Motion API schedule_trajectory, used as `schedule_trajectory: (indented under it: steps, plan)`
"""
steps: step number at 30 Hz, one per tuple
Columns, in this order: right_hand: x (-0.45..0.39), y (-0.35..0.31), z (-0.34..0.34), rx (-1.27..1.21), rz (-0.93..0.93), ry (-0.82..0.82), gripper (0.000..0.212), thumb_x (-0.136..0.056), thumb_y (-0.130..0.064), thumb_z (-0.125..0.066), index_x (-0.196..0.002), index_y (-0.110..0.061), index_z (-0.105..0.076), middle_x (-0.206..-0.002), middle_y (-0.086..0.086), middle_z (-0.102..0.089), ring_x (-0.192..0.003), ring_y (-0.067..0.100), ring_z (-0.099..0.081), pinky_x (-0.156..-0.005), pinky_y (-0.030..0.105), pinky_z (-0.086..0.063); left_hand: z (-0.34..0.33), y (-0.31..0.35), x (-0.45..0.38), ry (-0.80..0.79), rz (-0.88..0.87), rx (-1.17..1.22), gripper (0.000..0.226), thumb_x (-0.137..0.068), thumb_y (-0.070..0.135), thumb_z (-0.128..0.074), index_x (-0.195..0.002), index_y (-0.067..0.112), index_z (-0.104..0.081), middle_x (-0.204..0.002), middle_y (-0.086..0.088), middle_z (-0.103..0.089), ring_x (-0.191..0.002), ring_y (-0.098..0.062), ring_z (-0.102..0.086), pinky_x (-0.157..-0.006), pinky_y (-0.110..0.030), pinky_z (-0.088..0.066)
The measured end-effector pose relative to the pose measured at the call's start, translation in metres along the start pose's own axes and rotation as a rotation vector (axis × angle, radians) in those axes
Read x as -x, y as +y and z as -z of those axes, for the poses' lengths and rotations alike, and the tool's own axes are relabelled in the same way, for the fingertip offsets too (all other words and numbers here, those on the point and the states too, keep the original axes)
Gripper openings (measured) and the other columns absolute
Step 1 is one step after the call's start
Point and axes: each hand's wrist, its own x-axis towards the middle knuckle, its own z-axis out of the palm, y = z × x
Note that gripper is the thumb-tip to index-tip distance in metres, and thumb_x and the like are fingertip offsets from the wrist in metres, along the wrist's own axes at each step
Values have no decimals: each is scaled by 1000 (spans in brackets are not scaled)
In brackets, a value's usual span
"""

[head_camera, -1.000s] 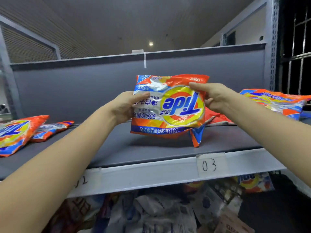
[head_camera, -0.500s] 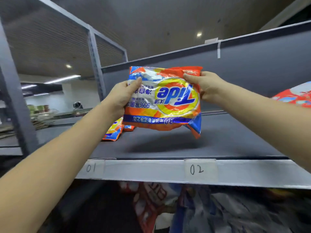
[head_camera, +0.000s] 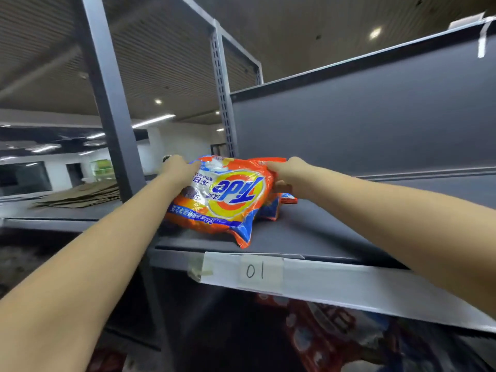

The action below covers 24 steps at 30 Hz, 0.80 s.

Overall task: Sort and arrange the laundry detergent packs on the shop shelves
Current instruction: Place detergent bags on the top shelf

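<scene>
Both hands hold one orange, blue and yellow detergent pack (head_camera: 225,200) over the left end of the grey shelf (head_camera: 316,234), above the paper label marked 01 (head_camera: 261,270) on the shelf's front edge. The left hand (head_camera: 178,169) grips the pack's far left corner, its fingers curled over the top edge; the right hand (head_camera: 288,174) pinches the far right corner, thumb under and fingers over. The pack lies tilted, far edge raised between the hands, near edge dropping to the shelf board, where its near right corner looks to be touching or just above the surface; which of the two I cannot tell. Its long axis runs left to right, along the shelf front, and the printed face is up and reads upside down from here. Just behind and to the right of it, partly hidden under it, lies at least one other pack (head_camera: 284,201) of the same colours, flat on the shelf and touching the held one or nearly so. So the held pack sits near and left of that one, with both hands about equally close to it. The likely next move is to lower the far edge and let go, which calls for setting it square beside or atop its neighbour. On the shelf below, more packs (head_camera: 319,328) lie in a dim, blurred heap. Flattened cardboard (head_camera: 80,194) rests on the next shelf to the left.
</scene>
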Motion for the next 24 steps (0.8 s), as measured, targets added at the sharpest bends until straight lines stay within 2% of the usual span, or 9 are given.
schedule_trajectory:
  steps: [2, 4, 5, 6, 9, 13, 16, 20, 24]
  plan:
    - [-7, 11, -4, 73, -40, -9, 19, -93, -14, -55, -76, -7, -48, -58, 6, -59, -39, 11, -57, -55, 28, -54, -14, -12, -3, -33, -45, -231, 39, -99, 28, -45, -113, -4, -60, -117, -23, -60, -107, -38, -56, -86, -38, -44]
    - [-9, 14, 2, 132, -74, -22, 22, -93, -10, -52, -73, -2, -49, -41, 6, -57, -38, 14, -58, -46, 24, -54, -30, -22, -1, -67, -80, -340, 37, -98, 30, -44, -113, 0, -60, -119, -20, -61, -109, -37, -56, -86, -38, -45]
    - [-10, 13, 7, 175, -76, -34, 20, -93, -9, -51, -76, 0, -50, -43, 8, -58, -39, 16, -60, -43, 23, -53, -36, -23, 2, -58, -112, -392, 35, -97, 32, -44, -113, 4, -60, -118, -17, -61, -107, -35, -56, -83, -37, -45]
    - [-10, 11, 12, 234, -67, -39, 16, -93, -9, -50, -81, 2, -51, -51, 12, -62, -45, 19, -62, -45, 24, -55, -40, -20, 5, -33, -163, -440, 34, -97, 32, -44, -115, 8, -59, -119, -14, -60, -107, -33, -56, -81, -36, -45]
    - [-8, 5, 34, 488, 12, 7, 15, -93, -9, -50, -98, 3, -55, -79, 14, -65, -64, 21, -63, -62, 24, -56, -45, 1, 15, 15, -372, -445, 34, -97, 35, -42, -121, 14, -54, -122, -9, -60, -109, -30, -56, -84, -37, -47]
    - [9, -2, 66, 990, 153, 86, 25, -90, -14, -50, -100, 0, -68, -91, 10, -64, -81, 21, -57, -68, 28, -48, -55, 50, 34, 12, -660, -399, 33, -97, 35, -40, -120, 18, -57, -120, -4, -62, -109, -27, -56, -82, -36, -45]
    - [26, -3, 98, 1284, 189, 155, 29, -90, -15, -46, -103, 3, -65, -105, 15, -68, -101, 32, -59, -80, 33, -50, -73, 94, 51, -3, -817, -455, 33, -97, 34, -40, -118, 17, -59, -118, -8, -60, -111, -30, -54, -80, -35, -44]
    - [56, -2, 161, 1522, 160, 225, 28, -87, -12, -47, -102, 5, -63, -102, 21, -67, -100, 36, -60, -79, 39, -51, -102, 156, 77, -121, -958, -407, 31, -97, 33, -41, -113, 15, -60, -114, -7, -63, -106, -28, -55, -80, -33, -45]
    - [102, -9, 236, 1625, 87, 274, 28, -87, -12, -47, -105, 3, -63, -106, 20, -66, -103, 36, -59, -79, 39, -51, -122, 226, 123, -240, -1034, -279, 29, -96, 33, -41, -112, 18, -60, -115, 0, -64, -106, -25, -55, -78, -29, -43]
